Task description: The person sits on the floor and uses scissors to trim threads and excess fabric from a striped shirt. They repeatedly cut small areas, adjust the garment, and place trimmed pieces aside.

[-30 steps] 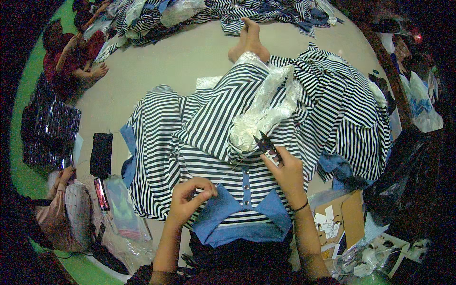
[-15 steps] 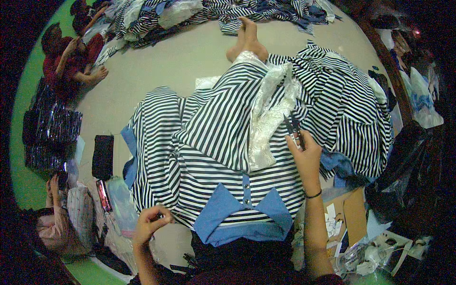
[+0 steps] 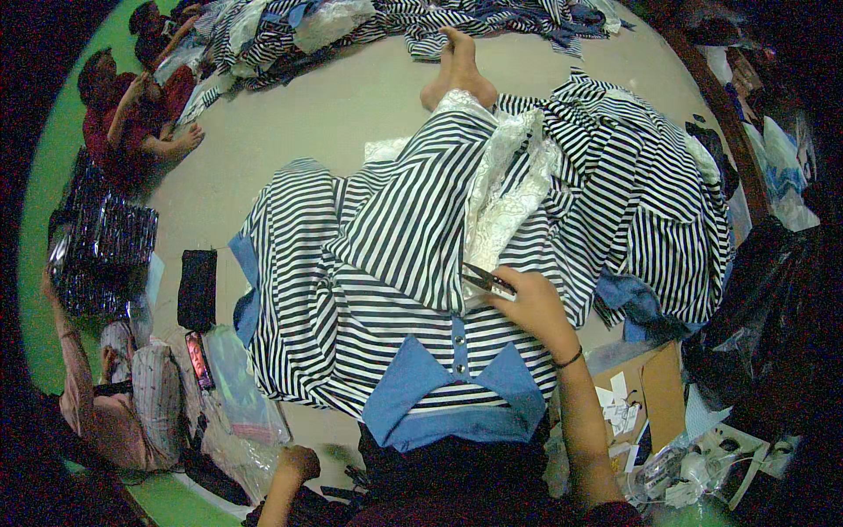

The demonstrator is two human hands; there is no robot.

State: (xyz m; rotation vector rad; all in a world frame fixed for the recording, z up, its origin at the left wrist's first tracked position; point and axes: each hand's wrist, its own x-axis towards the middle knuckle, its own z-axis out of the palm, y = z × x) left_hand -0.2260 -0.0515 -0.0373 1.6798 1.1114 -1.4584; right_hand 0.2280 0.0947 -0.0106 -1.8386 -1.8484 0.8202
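Shirt [image 3: 378,303] in black and white stripes lay spread over the person's lap and legs, its blue collar [image 3: 406,395] at the near end and its button placket [image 3: 459,344] running away, toward the bare feet [image 3: 458,75]. A white lace strip [image 3: 505,206] stretched on from beyond the placket. The right hand [image 3: 537,307] held small dark snips [image 3: 485,282], pointing left over the lace strip's near end; whether they touched it could not be told. The left hand [image 3: 299,462] was low at the left, curled up, apart from the shirt; whether it held anything could not be seen. More striped clothing [image 3: 659,193] was heaped on the right, beside a black plastic bag [image 3: 755,290]. On the left lay a black rectangular item [image 3: 197,290] and clear plastic packets [image 3: 241,378]. Farther off, a person in dark red [image 3: 118,132] sat near a large garment pile [image 3: 500,18].
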